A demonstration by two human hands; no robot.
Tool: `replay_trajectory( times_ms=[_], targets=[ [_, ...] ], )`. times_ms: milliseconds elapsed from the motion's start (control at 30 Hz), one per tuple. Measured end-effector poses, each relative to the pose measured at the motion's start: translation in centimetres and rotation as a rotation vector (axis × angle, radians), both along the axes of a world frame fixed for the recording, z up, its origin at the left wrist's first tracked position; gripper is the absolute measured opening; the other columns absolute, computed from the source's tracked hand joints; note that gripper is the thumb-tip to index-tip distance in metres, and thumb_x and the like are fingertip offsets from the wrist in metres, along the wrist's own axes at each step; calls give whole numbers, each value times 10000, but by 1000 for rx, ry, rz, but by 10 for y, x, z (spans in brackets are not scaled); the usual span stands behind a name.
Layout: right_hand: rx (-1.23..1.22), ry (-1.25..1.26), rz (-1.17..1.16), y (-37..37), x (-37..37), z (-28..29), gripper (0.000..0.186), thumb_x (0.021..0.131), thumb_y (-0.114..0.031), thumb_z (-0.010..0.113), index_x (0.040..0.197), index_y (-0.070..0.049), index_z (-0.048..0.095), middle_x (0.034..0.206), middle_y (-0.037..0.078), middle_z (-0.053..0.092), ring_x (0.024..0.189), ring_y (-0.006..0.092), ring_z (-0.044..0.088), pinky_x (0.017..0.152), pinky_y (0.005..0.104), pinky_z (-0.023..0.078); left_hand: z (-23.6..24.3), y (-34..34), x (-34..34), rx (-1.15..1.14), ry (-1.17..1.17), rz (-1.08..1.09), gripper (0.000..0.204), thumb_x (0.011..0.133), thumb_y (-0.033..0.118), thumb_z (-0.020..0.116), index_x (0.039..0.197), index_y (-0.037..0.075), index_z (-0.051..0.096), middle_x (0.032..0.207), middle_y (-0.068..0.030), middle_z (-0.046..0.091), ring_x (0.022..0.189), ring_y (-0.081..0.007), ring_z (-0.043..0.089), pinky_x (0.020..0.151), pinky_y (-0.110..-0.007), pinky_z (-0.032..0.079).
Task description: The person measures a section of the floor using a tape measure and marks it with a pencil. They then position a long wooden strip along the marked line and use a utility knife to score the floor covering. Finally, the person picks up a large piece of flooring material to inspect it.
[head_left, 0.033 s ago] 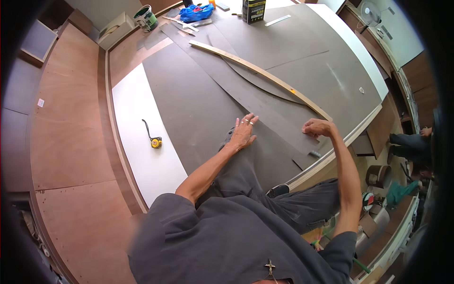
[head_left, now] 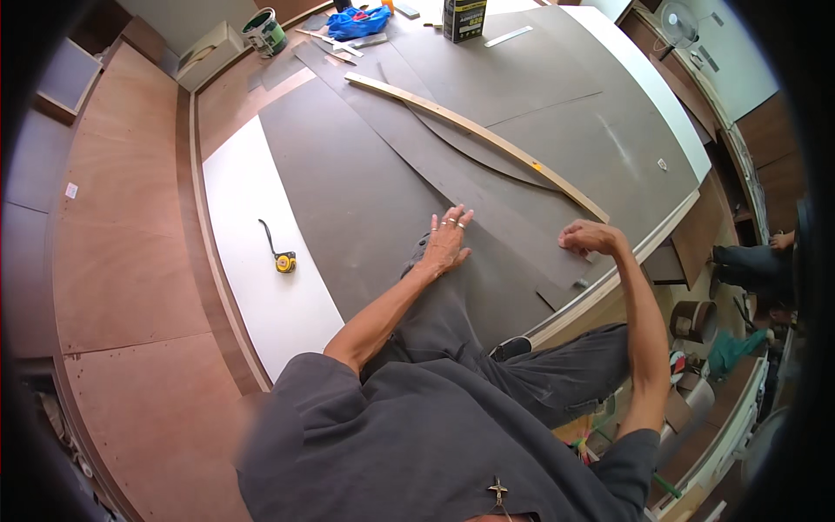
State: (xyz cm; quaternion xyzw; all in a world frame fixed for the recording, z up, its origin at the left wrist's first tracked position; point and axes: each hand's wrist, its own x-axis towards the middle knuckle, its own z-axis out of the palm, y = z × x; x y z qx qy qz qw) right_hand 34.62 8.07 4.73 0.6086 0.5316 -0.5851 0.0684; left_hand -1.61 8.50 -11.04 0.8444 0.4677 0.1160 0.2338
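Note:
My left hand point(head_left: 447, 241) lies with its fingers spread on a long grey sheet strip point(head_left: 513, 228), near the strip's left edge. Over the right part of that strip, close to its near end, my right hand point(head_left: 589, 237) is closed with the fingers curled together. What it holds, if anything, is hidden. A small grey piece point(head_left: 581, 284) lies just below it by the panel's edge. Beyond both hands a long wooden batten point(head_left: 470, 128) runs diagonally across the grey sheets, beside a thin curved strip point(head_left: 470, 157).
A yellow and black tape measure point(head_left: 284, 261) rests on the white panel point(head_left: 261, 217) at left. Farther off are an adhesive can point(head_left: 464, 21), a metal ruler point(head_left: 509, 36), a blue plastic bag point(head_left: 358, 23) and a bucket point(head_left: 264, 33). Another person point(head_left: 757, 268) is at the right.
My right hand has shifted slightly to the right, and the small grey piece below it shows less of its length. My left hand stays on the strip.

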Motion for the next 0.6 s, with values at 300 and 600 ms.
replay_trajectory(
  times_ms=[300,600],
  targets=[
    [41,210,-417,-102,-13,120,200,896,-264,637,842,-71,632,725,-70,550,612,30,490,566,242,402,-8,13,-4,138,-199,-26,690,859,323,819,1442,135,502,1490,-97,470,1454,-313,404,1221,-636,254],
    [179,907,-793,-160,16,132,452,1024,-507,581,988,-63,657,776,8,630,556,100,531,539,261,428,40,43,27,574,-482,-47,88,971,182,647,1020,112,625,942,-95,663,873,-304,658,818,-457,517]
  ],
)
